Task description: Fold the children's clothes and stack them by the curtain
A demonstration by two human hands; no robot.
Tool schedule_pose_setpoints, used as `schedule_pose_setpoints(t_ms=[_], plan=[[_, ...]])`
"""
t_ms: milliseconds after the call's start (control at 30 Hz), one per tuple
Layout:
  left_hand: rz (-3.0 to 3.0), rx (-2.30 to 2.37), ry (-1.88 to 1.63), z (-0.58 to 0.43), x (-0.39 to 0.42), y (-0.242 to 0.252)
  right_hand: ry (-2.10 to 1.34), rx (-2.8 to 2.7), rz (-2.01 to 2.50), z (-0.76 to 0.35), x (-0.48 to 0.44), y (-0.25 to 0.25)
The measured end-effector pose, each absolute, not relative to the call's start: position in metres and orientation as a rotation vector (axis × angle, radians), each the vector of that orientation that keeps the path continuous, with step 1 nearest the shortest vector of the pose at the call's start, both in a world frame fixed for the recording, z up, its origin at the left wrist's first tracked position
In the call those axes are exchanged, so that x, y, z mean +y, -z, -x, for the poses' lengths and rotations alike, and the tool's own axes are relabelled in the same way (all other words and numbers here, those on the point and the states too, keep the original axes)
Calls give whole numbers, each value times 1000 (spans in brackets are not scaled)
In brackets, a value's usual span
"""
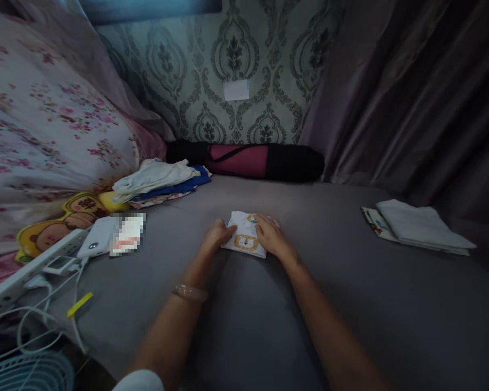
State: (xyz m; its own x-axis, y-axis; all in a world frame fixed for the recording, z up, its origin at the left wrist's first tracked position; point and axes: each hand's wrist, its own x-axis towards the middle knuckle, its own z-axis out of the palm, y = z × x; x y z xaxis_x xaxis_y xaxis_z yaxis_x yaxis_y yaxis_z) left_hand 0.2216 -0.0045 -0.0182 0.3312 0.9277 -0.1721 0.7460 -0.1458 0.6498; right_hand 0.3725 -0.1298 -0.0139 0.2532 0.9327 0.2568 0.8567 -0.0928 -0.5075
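A small white cloth (245, 242), folded into a compact bundle and printed with a yellow lion face, lies on the grey bed sheet (244, 315). At its left edge, my left hand (219, 234) grips it with the thumb on top and the other fingers mostly hidden. My right hand (271, 234) closes over the right edge, fingers bent along the fabric. The kind of garment or cloth cannot be made out from the fold.
Piled clothes (158, 182) lie at the back left, folded cloths (424, 225) at the right. A black and maroon long bag (244, 161) rests along the wall. On the left are a white device (98, 236), a power strip (32, 269), white cables and a yellow strip (80, 304).
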Motion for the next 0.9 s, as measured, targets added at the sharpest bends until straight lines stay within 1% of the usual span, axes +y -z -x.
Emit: schedule_pose_setpoints(t_ms=[100, 267, 467, 600, 733, 900], plan=[[-1952, 1477, -367, -226, -7, 20, -90, -1681, 2046, -358, -134, 20], [-1935, 1468, -310, -226, -4, 22, -84, -1682, 2127, -345, -134, 27], [-1885, 1341, -420, -222, -7, 18, -86, -1683, 2138, -346, -134, 28], [-1835, 1214, -405, -216, -15, 14, -126, -1693, 2124, -349, -135, 26], [-1813, 1161, -481, -212, -24, 14, -180, -1695, 2074, -357, -137, 20], [-1734, 1163, -566, -216, -33, 7, -130, -1510, 1959, -367, -133, 7]])
